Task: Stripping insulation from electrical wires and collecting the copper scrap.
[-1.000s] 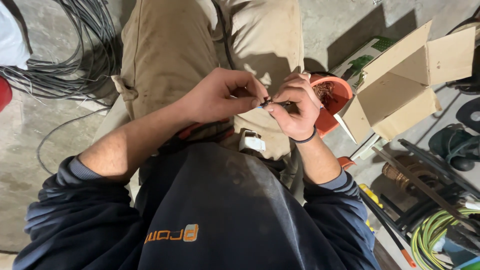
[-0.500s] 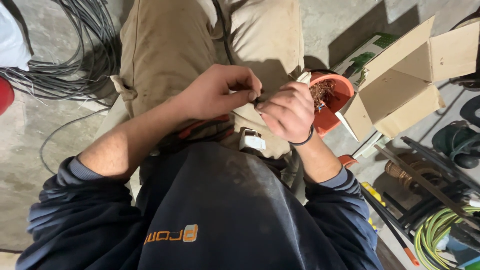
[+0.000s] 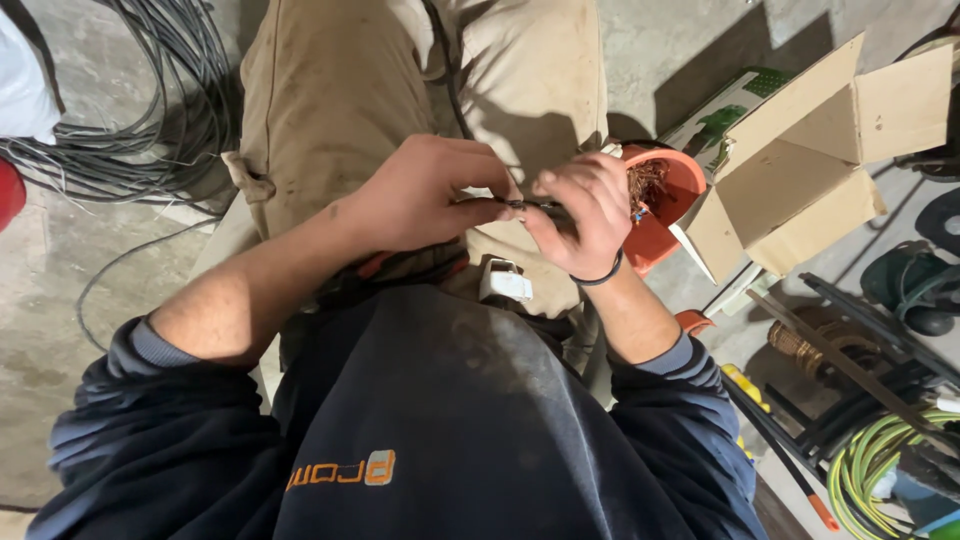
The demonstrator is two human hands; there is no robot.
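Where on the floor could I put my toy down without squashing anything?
Bare concrete floor shows on the left, between the grey cable coil and the person's sleeve. The right side is crowded: orange bowl, cardboard box, tools and a yellow-green cable.

Pretty cramped on the right: an orange bowl [image 3: 668, 215] and an open cardboard box [image 3: 800, 170] are parked just beside the knee. Left side is hemmed by grey cable coils [image 3: 130, 110], with bare concrete floor [image 3: 50, 300] between.
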